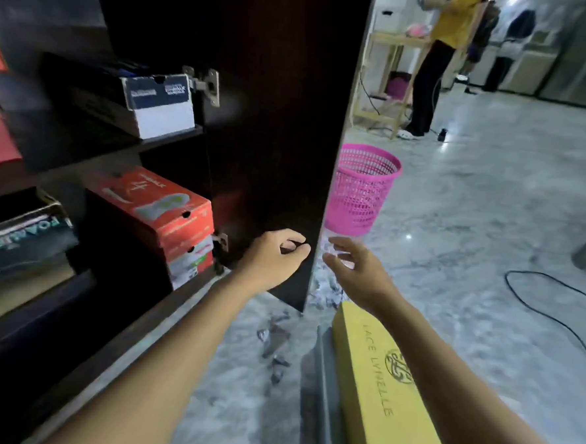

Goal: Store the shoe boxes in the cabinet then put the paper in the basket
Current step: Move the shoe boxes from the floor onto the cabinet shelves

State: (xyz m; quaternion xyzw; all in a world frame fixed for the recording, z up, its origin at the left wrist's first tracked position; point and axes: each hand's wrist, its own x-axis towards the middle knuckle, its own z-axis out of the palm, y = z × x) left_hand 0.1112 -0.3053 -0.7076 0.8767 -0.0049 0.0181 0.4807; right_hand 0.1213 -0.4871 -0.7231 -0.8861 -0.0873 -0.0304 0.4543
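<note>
Shows cabinet door (273,134) swung wide at centre, probably to keep the shelves at left clear for loading. Leaves yellow shoe box (378,381) at lower right and paper scraps (276,337) at lower centre on the floor, pink basket (362,188) beyond. Curls left hand (276,255) closed, apparently empty, beside the door edge. Spreads right hand (350,270) open, touching nothing.

The cabinet (274,117) holds four shoe boxes (155,206), maybe a blurred fifth at far left; two more lie on the floor (456,214). One pink basket (362,191), several paper scraps (274,337).
</note>
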